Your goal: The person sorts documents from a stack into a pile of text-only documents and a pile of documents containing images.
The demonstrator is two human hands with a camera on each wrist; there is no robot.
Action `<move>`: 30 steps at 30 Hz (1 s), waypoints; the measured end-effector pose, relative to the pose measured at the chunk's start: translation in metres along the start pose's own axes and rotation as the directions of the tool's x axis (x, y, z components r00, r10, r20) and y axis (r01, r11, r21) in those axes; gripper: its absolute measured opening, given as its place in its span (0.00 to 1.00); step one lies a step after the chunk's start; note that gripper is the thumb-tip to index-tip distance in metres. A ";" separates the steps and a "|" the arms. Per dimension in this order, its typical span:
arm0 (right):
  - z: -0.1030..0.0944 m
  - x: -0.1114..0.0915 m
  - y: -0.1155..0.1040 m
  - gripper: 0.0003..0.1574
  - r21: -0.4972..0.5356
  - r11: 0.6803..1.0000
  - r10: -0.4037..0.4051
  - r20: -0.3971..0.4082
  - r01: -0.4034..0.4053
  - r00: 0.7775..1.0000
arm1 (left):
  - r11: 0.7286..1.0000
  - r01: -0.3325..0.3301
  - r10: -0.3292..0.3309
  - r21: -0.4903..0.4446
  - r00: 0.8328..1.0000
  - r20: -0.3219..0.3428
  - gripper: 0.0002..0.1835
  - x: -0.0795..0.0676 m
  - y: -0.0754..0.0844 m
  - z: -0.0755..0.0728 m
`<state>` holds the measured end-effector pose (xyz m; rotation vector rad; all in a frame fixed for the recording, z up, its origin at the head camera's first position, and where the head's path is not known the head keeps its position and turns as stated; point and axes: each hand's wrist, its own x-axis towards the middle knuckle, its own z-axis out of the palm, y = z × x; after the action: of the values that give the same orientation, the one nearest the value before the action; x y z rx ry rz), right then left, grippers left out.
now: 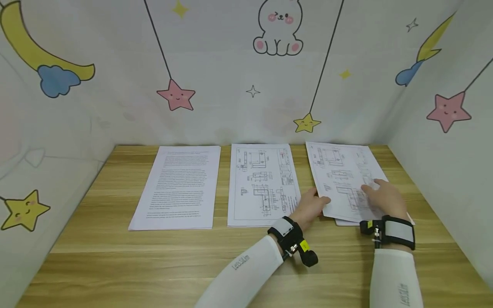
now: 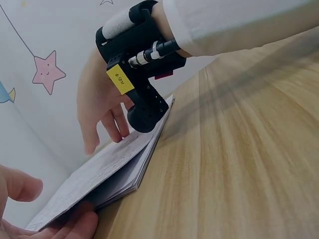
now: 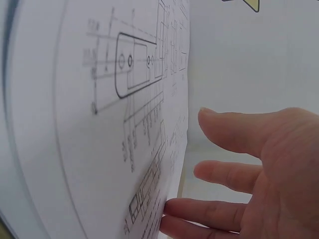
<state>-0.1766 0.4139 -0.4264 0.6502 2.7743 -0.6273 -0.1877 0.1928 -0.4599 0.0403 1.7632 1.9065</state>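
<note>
On the right lies a stack of paper point(image 1: 346, 222), its top sheet point(image 1: 327, 175) printed with technical drawings and raised along the near left edge. My left hand point(image 1: 308, 207) is at that edge. In the left wrist view its fingers point(image 2: 82, 226) reach under the lifted sheet point(image 2: 107, 162), while the thumb stands above it with a gap. Over the sheet's right side is my right hand point(image 1: 387, 199). The right wrist view shows its lower fingertips point(image 3: 172, 206) touching the printed paper point(image 3: 99, 149), thumb and index finger held off it.
A second stack of drawings point(image 1: 246, 179) lies to the left of my left hand. Further left is a stack of text pages point(image 1: 177, 188). All sit on a wooden table point(image 1: 154, 265) against a patterned back wall point(image 1: 223, 64), with side walls at both ends.
</note>
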 end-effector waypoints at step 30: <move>-0.007 -0.002 -0.010 0.50 0.120 0.992 -0.035 -0.013 0.037 0.999 | 0.999 -0.030 0.031 -0.034 0.999 0.020 0.25 -0.008 0.004 -0.023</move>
<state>-0.1804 0.4082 -0.4165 0.6298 2.7805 -0.8057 -0.1907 0.1683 -0.4569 0.0745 1.7264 1.9498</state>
